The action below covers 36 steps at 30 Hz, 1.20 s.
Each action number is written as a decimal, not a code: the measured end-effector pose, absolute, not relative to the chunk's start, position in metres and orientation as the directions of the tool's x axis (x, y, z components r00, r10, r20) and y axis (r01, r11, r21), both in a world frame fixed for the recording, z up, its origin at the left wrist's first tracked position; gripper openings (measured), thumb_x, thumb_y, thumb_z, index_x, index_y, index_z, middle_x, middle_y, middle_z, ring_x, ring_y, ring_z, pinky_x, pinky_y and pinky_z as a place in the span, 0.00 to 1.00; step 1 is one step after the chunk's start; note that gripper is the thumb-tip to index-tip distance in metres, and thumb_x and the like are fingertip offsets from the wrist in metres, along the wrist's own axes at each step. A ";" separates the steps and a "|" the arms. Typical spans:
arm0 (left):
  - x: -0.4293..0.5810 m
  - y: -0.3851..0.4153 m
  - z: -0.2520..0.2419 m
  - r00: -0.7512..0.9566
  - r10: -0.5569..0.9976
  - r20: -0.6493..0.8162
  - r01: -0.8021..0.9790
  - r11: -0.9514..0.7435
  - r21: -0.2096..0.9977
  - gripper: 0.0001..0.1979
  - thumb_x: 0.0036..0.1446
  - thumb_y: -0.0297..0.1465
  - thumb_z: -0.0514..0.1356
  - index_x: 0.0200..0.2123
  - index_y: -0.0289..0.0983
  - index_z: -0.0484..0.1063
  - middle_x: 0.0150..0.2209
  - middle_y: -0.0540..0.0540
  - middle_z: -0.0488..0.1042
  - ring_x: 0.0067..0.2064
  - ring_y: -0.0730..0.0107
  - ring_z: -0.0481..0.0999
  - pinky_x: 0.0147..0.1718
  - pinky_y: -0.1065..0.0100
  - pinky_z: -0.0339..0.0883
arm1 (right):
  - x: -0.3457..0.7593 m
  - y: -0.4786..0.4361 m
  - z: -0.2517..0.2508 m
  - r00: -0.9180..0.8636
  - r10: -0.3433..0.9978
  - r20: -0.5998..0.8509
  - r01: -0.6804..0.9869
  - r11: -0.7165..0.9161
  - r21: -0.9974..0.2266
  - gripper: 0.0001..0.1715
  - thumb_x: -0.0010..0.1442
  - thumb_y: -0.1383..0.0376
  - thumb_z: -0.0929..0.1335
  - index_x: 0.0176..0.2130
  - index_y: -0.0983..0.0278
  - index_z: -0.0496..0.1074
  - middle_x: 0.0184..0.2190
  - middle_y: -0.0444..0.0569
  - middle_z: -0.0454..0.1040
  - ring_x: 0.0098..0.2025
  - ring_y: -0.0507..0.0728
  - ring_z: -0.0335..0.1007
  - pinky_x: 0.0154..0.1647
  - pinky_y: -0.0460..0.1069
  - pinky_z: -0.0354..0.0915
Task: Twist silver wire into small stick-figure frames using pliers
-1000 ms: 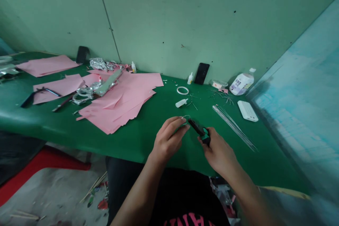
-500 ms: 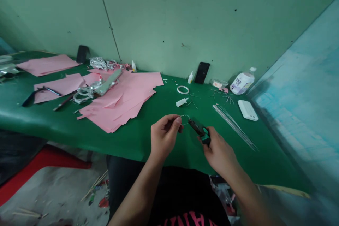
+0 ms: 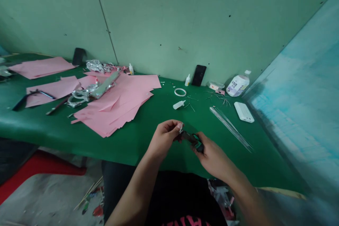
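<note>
Leftward, pink paper sheets [image 3: 119, 104] are spread across the green tabletop [image 3: 127, 144]. Nearer the middle, by the left hand [image 3: 164, 135], a thin bent wire [image 3: 181, 127] is pinched between thumb and fingertips above the tabletop, with the tip of the black-and-green pliers [image 3: 189, 137] held at it. Those handles are gripped by the curled fingers of the right hand [image 3: 214, 154], beyond which straight silver wires [image 3: 230, 127] are laid near a white power bank [image 3: 243, 112].

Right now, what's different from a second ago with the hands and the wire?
The right hand brought the pliers leftward, close up to the left hand. The wire loop, clearer before, now shows only narrowly. Both hands kept their hold; the lying white bottle and pink paper stayed put.
</note>
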<state>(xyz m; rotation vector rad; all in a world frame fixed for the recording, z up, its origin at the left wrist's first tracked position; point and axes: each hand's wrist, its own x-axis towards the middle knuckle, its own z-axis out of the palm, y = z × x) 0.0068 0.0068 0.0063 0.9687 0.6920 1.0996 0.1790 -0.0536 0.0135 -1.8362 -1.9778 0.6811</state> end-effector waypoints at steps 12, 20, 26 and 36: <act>-0.001 0.019 -0.008 -0.134 0.982 0.131 -0.454 -0.178 0.873 0.10 0.56 0.36 0.63 0.37 0.35 0.71 0.28 0.51 0.71 0.27 0.77 0.71 0.27 0.73 0.65 | 0.183 -0.036 -0.004 0.128 0.992 0.013 0.931 -0.116 -0.347 0.11 0.64 0.62 0.62 0.46 0.62 0.62 0.44 0.57 0.73 0.46 0.65 0.71 0.23 0.48 0.57; -0.006 0.023 -0.010 0.180 0.982 -0.050 -0.729 0.167 0.664 0.16 0.45 0.29 0.71 0.35 0.36 0.69 0.31 0.50 0.71 0.26 0.79 0.69 0.24 0.74 0.64 | 0.176 0.011 -0.023 0.152 0.988 -0.013 0.956 -0.150 -0.253 0.11 0.63 0.61 0.64 0.45 0.63 0.64 0.42 0.59 0.72 0.43 0.66 0.72 0.22 0.49 0.60; -0.006 0.026 -0.017 0.143 0.988 -0.056 -0.739 0.144 0.658 0.16 0.41 0.29 0.73 0.32 0.36 0.71 0.30 0.48 0.76 0.25 0.79 0.69 0.25 0.73 0.63 | 0.179 0.026 -0.023 0.012 1.000 0.015 0.962 -0.008 -0.272 0.21 0.54 0.57 0.72 0.46 0.62 0.69 0.50 0.60 0.69 0.53 0.71 0.66 0.40 0.58 0.68; 0.000 0.021 -0.021 0.154 0.980 0.124 -0.648 0.005 0.761 0.07 0.46 0.31 0.71 0.30 0.37 0.78 0.25 0.50 0.73 0.26 0.73 0.72 0.26 0.68 0.66 | 0.139 -0.005 0.029 -0.205 0.976 0.073 0.213 0.118 -0.970 0.17 0.63 0.54 0.65 0.41 0.64 0.74 0.30 0.47 0.77 0.32 0.54 0.72 0.30 0.46 0.66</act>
